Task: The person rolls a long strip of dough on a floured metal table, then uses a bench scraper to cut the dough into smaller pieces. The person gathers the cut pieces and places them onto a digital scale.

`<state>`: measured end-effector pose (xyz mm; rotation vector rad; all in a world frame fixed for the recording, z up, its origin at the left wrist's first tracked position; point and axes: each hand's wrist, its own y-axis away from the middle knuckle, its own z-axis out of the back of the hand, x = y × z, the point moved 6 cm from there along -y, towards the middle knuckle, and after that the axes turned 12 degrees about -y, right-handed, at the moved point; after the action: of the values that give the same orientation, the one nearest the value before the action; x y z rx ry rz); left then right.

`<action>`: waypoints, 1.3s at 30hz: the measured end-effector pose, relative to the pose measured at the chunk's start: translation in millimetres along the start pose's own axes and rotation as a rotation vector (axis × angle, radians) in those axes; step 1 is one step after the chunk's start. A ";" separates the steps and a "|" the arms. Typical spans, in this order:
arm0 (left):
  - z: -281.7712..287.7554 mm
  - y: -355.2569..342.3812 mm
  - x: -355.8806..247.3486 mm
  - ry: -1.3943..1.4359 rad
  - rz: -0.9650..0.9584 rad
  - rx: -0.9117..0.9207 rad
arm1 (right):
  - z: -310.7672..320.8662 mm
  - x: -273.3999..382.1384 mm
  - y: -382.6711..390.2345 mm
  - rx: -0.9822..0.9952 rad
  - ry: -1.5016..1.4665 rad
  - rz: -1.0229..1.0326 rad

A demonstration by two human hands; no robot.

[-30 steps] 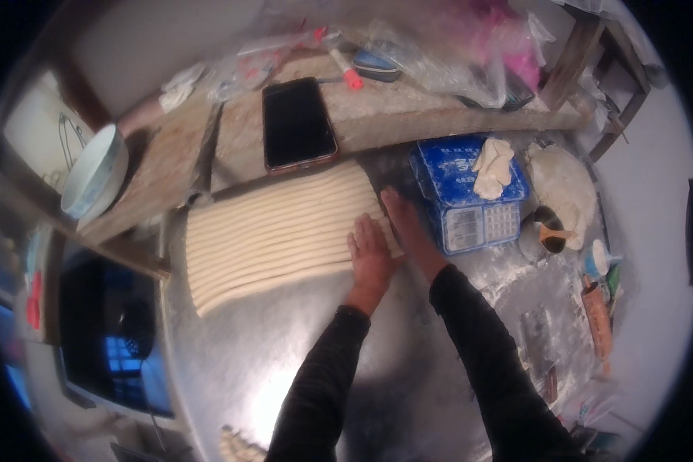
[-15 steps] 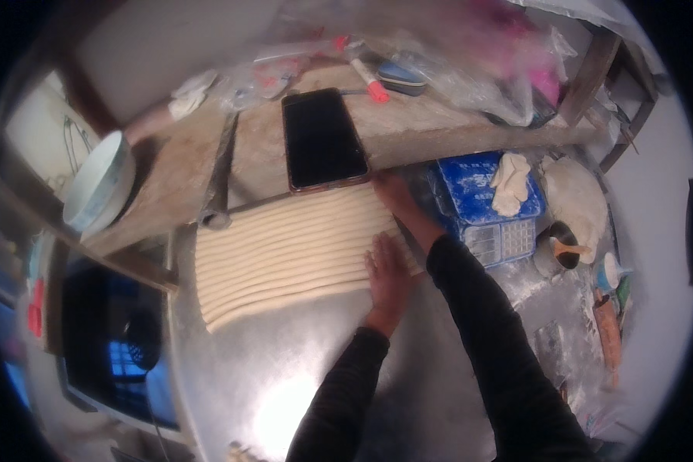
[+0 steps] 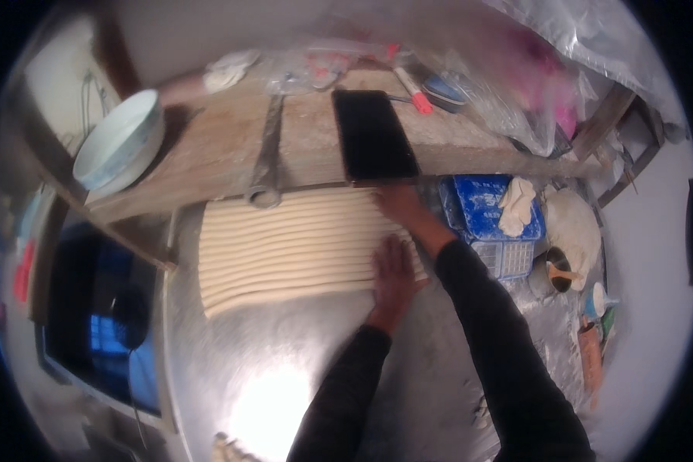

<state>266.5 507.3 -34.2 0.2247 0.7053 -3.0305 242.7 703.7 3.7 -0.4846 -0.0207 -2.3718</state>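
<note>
Long pale dough strands lie side by side in a flat sheet on the metal table. Resting flat on their right end is my left hand, its fingers stretched out and pointing away from me. My right hand reaches farther, to the far right corner of the same sheet, just below the shelf edge. Its fingers touch the dough there, but they are too blurred to show whether they pinch a strand.
A wooden shelf runs behind the dough, bearing a dark phone, a metal pipe-like tool, a bowl and a marker. On the right stand a blue scale with a dough lump, a metal cup and a rolling pin.
The whole view has shifted, so the phone and shelf items appear farther right. My right hand sits slightly nearer on the dough's far corner. My left hand stays on the strands.
</note>
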 end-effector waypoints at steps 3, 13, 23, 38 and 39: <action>-8.0 -0.3 1.1 0.040 0.043 -0.117 | 24.4 9.3 66.8 -0.240 -0.189 -0.035; 75.9 96.4 215.9 -0.202 0.086 0.200 | -21.8 14.2 256.3 -0.285 -0.644 -0.180; 173.5 139.8 395.1 -0.480 0.217 0.100 | 16.2 -4.7 217.7 0.021 -0.230 -0.124; 327.4 373.6 351.6 0.151 0.533 0.360 | -10.5 108.0 386.6 -0.019 -0.443 -0.177; 335.7 399.5 332.9 0.187 0.538 0.380 | -10.1 123.1 403.4 0.014 -0.459 -0.174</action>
<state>-86.6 4.5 40.6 0.6007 0.0382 -2.6038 417.4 319.9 -10.1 -1.0460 -0.2980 -2.3724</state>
